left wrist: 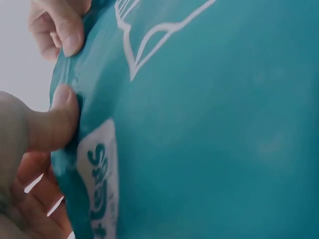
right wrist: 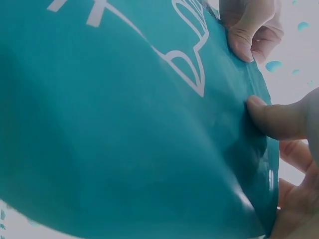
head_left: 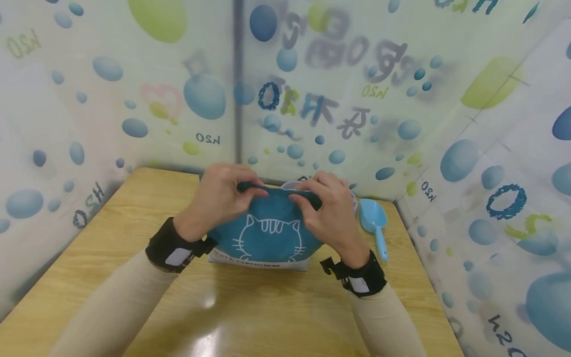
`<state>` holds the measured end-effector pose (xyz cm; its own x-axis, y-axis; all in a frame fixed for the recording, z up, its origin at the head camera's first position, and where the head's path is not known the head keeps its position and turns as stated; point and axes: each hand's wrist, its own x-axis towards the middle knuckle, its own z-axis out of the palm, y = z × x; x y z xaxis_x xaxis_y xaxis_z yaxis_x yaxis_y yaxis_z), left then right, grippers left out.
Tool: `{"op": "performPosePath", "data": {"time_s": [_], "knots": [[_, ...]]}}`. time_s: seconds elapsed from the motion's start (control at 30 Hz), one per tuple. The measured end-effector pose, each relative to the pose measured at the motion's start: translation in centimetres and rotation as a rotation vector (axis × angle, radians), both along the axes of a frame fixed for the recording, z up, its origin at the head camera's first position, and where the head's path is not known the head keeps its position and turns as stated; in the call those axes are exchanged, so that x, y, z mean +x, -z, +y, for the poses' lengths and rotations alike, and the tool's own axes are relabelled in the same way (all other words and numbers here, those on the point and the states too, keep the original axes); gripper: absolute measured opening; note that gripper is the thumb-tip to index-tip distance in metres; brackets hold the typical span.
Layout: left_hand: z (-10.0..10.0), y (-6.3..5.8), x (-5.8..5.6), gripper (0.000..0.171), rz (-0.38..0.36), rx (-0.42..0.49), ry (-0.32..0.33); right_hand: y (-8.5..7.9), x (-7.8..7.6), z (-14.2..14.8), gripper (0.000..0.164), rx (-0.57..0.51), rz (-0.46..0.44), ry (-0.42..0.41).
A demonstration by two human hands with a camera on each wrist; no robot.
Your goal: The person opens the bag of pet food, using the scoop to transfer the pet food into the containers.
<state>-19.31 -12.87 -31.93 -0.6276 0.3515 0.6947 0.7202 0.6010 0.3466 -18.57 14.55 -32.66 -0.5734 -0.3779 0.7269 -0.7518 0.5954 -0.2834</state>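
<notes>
A teal plastic bag [head_left: 269,240] with a white line drawing of a cat stands upright on the wooden table, its lower edge pale with dark print. My left hand [head_left: 223,196] pinches the bag's top edge, left of the middle, between thumb and fingers. On the other side, my right hand [head_left: 327,208] pinches the same edge, thumb toward me. The edge looks folded or rolled in the grip. In the left wrist view a white printed label [left wrist: 99,174] shows beside the left thumb [left wrist: 62,117]. From the right wrist view, the right thumb [right wrist: 271,117] presses the bag's front.
A light blue scoop [head_left: 374,218] lies right of the bag, its handle toward me. Behind the bag is a pale round container [head_left: 292,185], mostly hidden. The wooden table [head_left: 258,317] meets bubble-patterned curtains [head_left: 303,89] at the back and sides.
</notes>
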Motion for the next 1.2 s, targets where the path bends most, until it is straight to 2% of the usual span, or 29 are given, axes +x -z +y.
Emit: {"op": "performPosePath", "data": {"time_s": [0.13, 0.27, 0.33, 0.57, 0.63, 0.73, 0.9, 1.0, 1.2], "knots": [[0.1, 0.2, -0.1, 0.006, 0.012, 0.007, 0.009, -0.1, 0.1, 0.2, 0.009, 0.009, -0.019, 0.011], [-0.9, -0.1, 0.1, 0.007, -0.021, -0.041, -0.008, -0.2, 0.2, 0.3, 0.009, 0.015, -0.029, 0.014], [-1.3, 0.0, 0.1, 0.006, -0.017, -0.034, -0.014, -0.1, 0.2, 0.3, 0.009, 0.015, -0.029, 0.020], [-0.7, 0.6, 0.1, 0.006, 0.092, 0.038, -0.066, -0.6, 0.6, -0.1, 0.011, 0.069, -0.033, 0.082], [-0.9, 0.7, 0.2, 0.006, 0.110, 0.020, -0.074, -1.0, 0.9, -0.7, 0.012, 0.107, -0.016, 0.103], [-1.0, 0.7, 0.4, 0.006, 0.136, -0.031, -0.076, -1.4, 0.9, -2.0, 0.014, 0.154, 0.026, 0.085], [-0.4, 0.8, 0.5, 0.014, 0.179, -0.100, -0.035, -1.5, 0.8, -3.5, 0.007, 0.165, 0.058, 0.047], [0.2, 1.0, 0.3, 0.009, 0.190, -0.061, -0.023, -1.3, 0.7, -3.7, 0.003, 0.140, 0.078, 0.045], [0.5, 1.5, 0.3, 0.010, 0.217, 0.017, -0.059, -1.4, 0.3, -3.9, 0.004, 0.152, 0.117, 0.026]]}}
